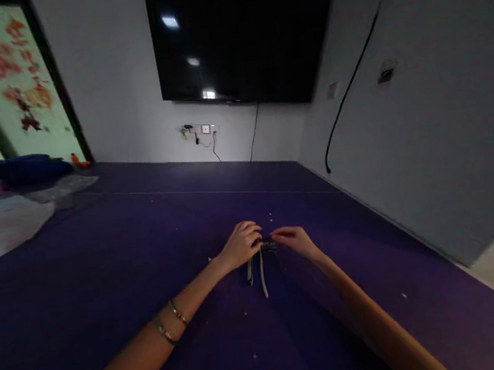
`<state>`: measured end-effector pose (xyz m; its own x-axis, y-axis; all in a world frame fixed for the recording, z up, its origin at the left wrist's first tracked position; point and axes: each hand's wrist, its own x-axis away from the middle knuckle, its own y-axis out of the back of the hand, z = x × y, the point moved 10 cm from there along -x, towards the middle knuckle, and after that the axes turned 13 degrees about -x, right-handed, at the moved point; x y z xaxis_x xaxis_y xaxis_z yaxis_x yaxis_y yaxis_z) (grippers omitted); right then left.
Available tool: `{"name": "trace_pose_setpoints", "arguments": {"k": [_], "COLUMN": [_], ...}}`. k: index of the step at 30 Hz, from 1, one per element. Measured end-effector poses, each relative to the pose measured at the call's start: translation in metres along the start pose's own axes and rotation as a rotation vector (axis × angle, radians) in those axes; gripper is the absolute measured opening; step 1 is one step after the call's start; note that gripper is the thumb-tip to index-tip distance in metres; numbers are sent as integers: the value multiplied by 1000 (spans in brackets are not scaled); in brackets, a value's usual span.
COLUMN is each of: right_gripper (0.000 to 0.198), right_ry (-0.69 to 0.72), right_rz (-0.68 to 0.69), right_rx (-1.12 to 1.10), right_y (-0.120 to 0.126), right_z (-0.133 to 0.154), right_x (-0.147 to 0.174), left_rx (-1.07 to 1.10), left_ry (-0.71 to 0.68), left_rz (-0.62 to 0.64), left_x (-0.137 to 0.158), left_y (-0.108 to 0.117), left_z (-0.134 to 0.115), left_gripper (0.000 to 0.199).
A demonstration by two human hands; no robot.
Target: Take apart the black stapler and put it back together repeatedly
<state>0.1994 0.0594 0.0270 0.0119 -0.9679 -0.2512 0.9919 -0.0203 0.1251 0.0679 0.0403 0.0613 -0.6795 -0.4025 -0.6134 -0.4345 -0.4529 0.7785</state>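
Observation:
In the head view my left hand (242,244) is curled over the upper end of a thin grey strip (263,278), its fingers bent down around it. A shorter dark strip with a light edge (249,273) lies just left of it, partly under my hand. Between my hands is a small dark bundle with pale streaks (269,246), too dim to name. My right hand (296,241) is just right of this bundle, with thumb and fingertips pinched together. Whatever the pinch holds is too small to make out.
The hands work over a wide dark purple surface (167,240) with small white bits on it. Clear plastic sheeting (6,224) and a dark blue cloth heap (26,168) lie at left. A black cable (352,79) hangs down the right wall; a television (242,31) is ahead.

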Motion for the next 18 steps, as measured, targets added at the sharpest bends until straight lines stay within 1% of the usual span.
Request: {"name": "trace_pose_setpoints", "arguments": {"k": [7, 14, 18], "right_gripper": [24, 25, 25], "right_ry": [-16, -31, -30], "right_rz": [63, 79, 64], "right_rx": [60, 44, 55], "right_y": [-5, -8, -6], "right_z": [0, -6, -8], "right_x": [0, -1, -2], "left_rx": [-6, -10, -6], "left_ry": [-23, -18, 2], "left_rz": [12, 35, 68], "left_x": [-1, 1, 2], "left_y": [6, 3, -2], "left_z": [-10, -8, -6], "left_gripper": [14, 15, 18]}}
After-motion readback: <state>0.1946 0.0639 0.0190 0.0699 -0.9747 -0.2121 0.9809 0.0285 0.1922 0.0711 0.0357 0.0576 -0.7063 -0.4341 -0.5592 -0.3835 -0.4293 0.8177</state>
